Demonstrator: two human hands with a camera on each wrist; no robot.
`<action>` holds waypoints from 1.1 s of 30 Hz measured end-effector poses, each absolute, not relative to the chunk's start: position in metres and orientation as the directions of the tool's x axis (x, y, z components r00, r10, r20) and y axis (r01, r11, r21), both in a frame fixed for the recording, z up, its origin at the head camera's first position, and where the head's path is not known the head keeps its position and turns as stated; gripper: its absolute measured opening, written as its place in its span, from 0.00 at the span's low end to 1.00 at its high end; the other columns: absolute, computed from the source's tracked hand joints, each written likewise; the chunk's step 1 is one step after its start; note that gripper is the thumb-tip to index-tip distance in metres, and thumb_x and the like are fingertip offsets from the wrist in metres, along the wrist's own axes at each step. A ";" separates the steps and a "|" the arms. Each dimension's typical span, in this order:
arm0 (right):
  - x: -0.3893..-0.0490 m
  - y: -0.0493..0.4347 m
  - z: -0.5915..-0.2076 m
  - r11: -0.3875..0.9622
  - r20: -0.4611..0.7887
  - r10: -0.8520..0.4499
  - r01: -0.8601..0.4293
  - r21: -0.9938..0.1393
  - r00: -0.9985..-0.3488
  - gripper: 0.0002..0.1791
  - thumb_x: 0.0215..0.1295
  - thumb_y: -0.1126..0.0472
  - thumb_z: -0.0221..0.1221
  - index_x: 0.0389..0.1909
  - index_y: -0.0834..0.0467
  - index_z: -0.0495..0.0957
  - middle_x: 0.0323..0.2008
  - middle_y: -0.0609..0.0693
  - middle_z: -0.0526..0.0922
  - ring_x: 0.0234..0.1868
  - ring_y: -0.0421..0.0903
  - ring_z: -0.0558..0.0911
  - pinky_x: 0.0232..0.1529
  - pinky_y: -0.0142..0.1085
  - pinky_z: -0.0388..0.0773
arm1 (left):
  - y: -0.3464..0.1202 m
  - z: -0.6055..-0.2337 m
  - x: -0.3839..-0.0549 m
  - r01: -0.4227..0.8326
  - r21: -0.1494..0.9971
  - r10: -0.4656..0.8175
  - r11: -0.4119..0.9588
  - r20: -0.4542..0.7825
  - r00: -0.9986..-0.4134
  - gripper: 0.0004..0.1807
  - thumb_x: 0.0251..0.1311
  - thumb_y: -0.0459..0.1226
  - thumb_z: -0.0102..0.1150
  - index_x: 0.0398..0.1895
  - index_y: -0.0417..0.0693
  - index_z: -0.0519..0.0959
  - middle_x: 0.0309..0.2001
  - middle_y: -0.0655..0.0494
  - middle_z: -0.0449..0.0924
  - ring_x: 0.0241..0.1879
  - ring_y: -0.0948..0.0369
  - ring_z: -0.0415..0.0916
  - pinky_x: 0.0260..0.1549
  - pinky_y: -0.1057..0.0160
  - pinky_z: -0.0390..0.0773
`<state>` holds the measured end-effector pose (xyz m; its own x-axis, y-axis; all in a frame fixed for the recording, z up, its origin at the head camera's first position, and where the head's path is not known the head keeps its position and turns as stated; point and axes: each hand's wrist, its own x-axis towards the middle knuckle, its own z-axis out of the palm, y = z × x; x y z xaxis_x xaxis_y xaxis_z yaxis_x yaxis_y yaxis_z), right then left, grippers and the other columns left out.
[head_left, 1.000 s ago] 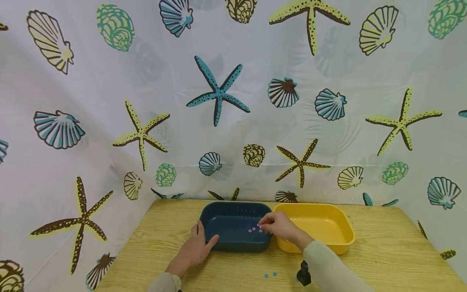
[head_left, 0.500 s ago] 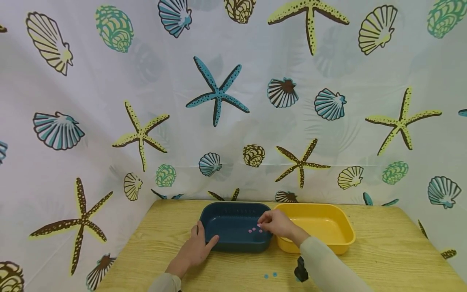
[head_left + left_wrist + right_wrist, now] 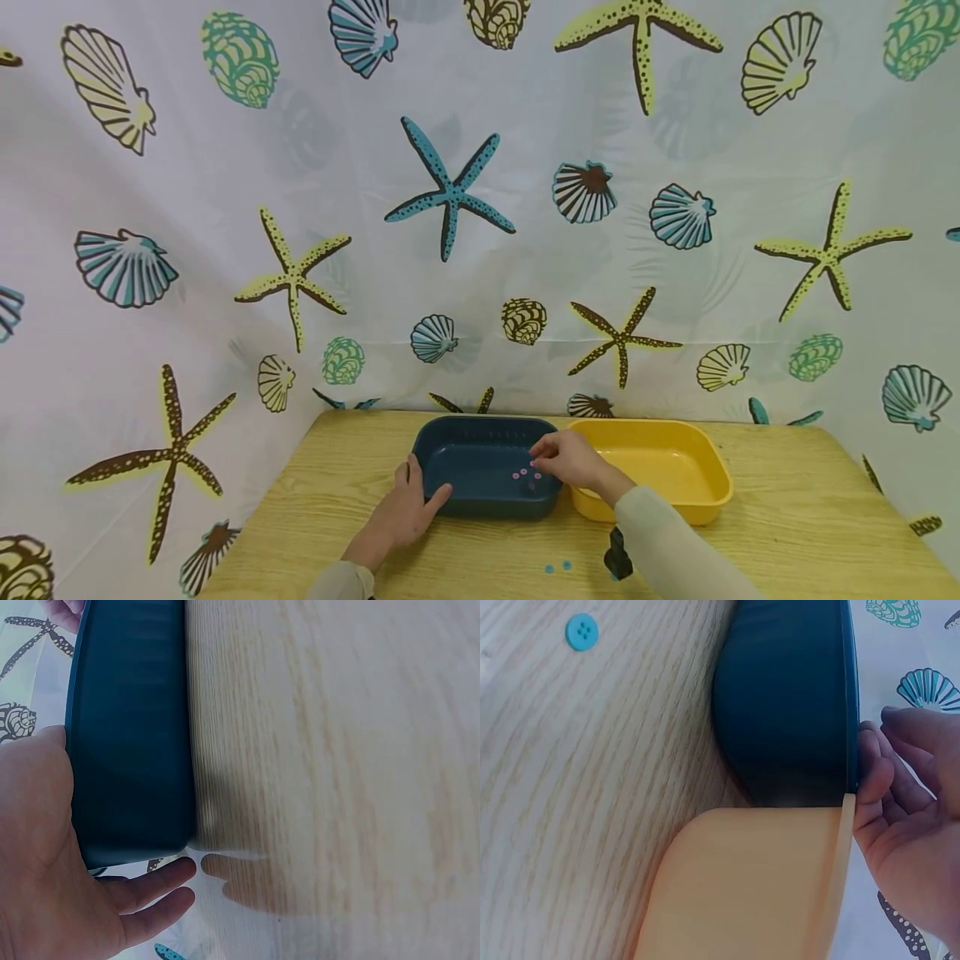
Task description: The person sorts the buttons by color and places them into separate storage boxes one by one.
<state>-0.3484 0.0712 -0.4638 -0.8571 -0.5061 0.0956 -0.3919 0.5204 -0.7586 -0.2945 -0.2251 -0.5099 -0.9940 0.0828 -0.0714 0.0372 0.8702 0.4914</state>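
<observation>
My left hand (image 3: 402, 510) rests at the left end of a dark blue plastic bin (image 3: 487, 507), thumb out along its near side and other fingers loosely extended by its end wall. Over the bin's right end is my right hand (image 3: 572, 461), fingers bent above several small pink buttons (image 3: 523, 472) on the bin floor. A blurred pinkish spot shows just below those fingers. In the right wrist view, the right hand's fingertips (image 3: 877, 780) sit beside the blue rim, with no button visible between them.
A yellow bin (image 3: 660, 475) stands against the blue one's right side. Several blue buttons (image 3: 567, 565) lie on the wooden table (image 3: 450, 567) in front, one partly behind the black wrist camera (image 3: 618, 557). A shell-patterned curtain (image 3: 480, 275) hangs behind.
Earlier the right fingers pinched a pink button over the blue bin; now it has been let go and a blurred one shows lower down. The left hand has stayed in place.
</observation>
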 end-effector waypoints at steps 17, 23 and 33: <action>-0.330 0.083 -0.456 0.495 0.165 -0.550 -0.479 -0.725 -0.819 0.08 0.64 0.66 0.58 0.40 0.64 0.81 0.30 0.46 0.80 0.29 0.42 0.76 0.30 0.32 0.75 | -0.223 -0.509 -0.295 0.038 0.491 0.080 0.870 -0.064 -0.995 0.54 0.64 0.65 0.36 0.71 0.27 0.37 0.69 0.27 0.41 0.35 0.47 0.79 0.25 0.54 0.74; -0.313 0.083 -0.451 0.469 0.123 -0.601 -0.473 -0.746 -0.790 0.07 0.64 0.64 0.59 0.39 0.63 0.81 0.27 0.44 0.79 0.24 0.41 0.73 0.26 0.31 0.71 | -0.224 -0.510 -0.295 0.034 0.501 0.079 0.865 -0.069 -0.994 0.52 0.66 0.63 0.38 0.71 0.27 0.36 0.69 0.26 0.40 0.32 0.49 0.78 0.22 0.55 0.73; -0.282 0.081 -0.458 0.411 0.068 -0.746 -0.537 -0.737 -0.663 0.03 0.61 0.64 0.62 0.33 0.60 0.82 0.23 0.40 0.77 0.24 0.34 0.72 0.31 0.28 0.73 | -0.224 -0.510 -0.294 0.035 0.498 0.080 0.867 -0.069 -0.994 0.54 0.65 0.64 0.37 0.71 0.27 0.36 0.69 0.27 0.41 0.33 0.49 0.79 0.25 0.54 0.75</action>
